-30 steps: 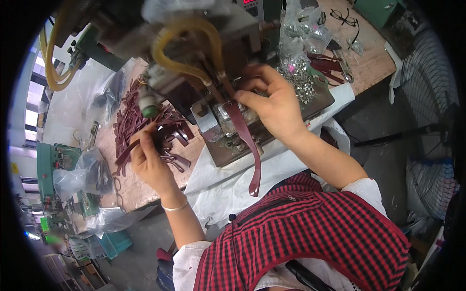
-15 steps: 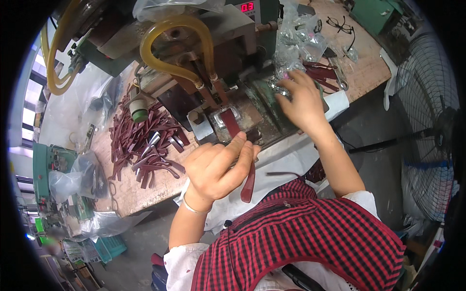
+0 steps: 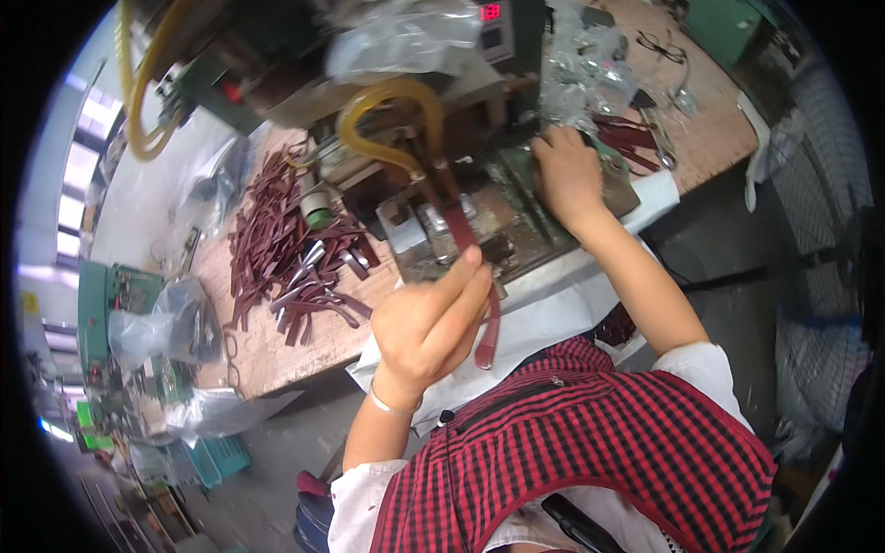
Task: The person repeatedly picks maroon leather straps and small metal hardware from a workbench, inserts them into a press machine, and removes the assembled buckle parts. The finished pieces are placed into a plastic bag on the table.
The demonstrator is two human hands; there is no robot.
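My left hand (image 3: pixel 419 332) is closed on a narrow maroon strap (image 3: pixel 463 227), pinched between thumb and fingers. The strap's far end lies on the small metal bed of a bench machine (image 3: pixel 392 198), under its head, and the tapered tail (image 3: pixel 489 341) hangs below my hand. My right hand (image 3: pixel 569 180) is at the machine's right side, over a green metal part, fingers bent and close together. Their tips are turned away, so anything in them is hidden. Clear plastic bags (image 3: pixel 590 83) with small shiny pieces lie just beyond it.
A heap of maroon straps (image 3: pixel 277 249) covers the bench left of the machine. A yellow hose (image 3: pixel 392 88) loops above the bed. More straps (image 3: pixel 629 140) and eyeglasses (image 3: pixel 662 46) lie at the right. A large fan (image 3: pixel 820 221) stands beyond the bench edge.
The whole view has shifted, so the bench sits a little lower and further right. My right hand's spread fingers have drawn together and bent down. My left hand still holds the strap on the bed.
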